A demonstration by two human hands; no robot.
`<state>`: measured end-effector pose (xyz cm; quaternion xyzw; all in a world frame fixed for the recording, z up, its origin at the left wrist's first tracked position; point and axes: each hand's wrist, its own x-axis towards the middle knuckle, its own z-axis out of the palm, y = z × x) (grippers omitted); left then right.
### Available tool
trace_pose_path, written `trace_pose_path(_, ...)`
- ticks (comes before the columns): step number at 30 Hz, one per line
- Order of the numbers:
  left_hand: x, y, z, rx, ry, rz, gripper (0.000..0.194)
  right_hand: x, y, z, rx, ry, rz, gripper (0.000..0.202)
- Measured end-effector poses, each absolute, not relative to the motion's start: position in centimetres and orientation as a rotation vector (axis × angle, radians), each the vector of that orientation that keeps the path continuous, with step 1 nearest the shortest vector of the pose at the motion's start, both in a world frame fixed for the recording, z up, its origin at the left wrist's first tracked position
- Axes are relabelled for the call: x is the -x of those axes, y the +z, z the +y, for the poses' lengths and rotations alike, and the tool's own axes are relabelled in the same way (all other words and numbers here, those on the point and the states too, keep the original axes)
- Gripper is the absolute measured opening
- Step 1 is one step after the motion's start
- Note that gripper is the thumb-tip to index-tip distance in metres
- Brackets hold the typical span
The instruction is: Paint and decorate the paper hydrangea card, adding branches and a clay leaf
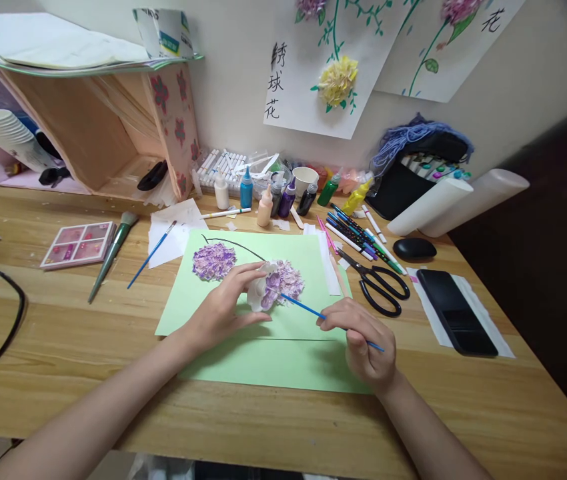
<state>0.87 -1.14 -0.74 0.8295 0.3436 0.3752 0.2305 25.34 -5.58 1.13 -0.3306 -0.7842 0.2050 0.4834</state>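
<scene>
My left hand [223,300] grips a small white scalloped palette [255,293] smeared with light purple paint, tilted toward me above the paper. Between the fingers of my right hand [366,337] is a thin blue paintbrush [308,309], its tip at the palette's paint. Below both hands lies green paper [183,303], with a second green sheet [263,363] showing along the near side. A textured purple flower head [213,261] sits at the paper's upper left. Another, paler flower head [292,280] is partly hidden behind the palette. A dark stem line [238,245] runs between them.
Black-handled scissors [383,283], a phone [456,313] and a mouse [414,249] lie at right. Several paint bottles [264,207] stand behind the paper. To the left are a second blue brush [152,253], a large brush [113,257] and a pink palette case [79,245].
</scene>
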Motion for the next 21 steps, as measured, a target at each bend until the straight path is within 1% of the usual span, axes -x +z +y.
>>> trace_pose_path(4, -0.84, -0.65, -1.18, -2.303, 1.042, 0.952, 0.065, -25.19, 1.12, -5.56, 0.808, 0.44, -1.954, 0.029)
trace_pose_path(8, -0.81, -0.66, -1.17, -2.309, 1.053, 0.95, 0.065, -24.91, 1.14, -5.64, 0.809, 0.466, -1.951, 0.031)
trace_pose_path(15, -0.75, -0.37, -1.03, -2.318, 1.115, 0.963, 0.067, -24.9, 0.74, -5.85, 0.879, 0.667, -1.684, 0.038)
trace_pose_path(18, -0.69, -0.32, -0.87, -2.33, 1.138, 0.978, 0.067, -25.05, 0.61, -5.73, 0.923, 0.665, -1.501, 0.041)
trace_pose_path(21, -0.68, -0.34, -0.78, -2.32, 1.152, 0.988, 0.068, -25.09, 0.52, -5.52, 1.003, 0.688, -1.494, 0.042)
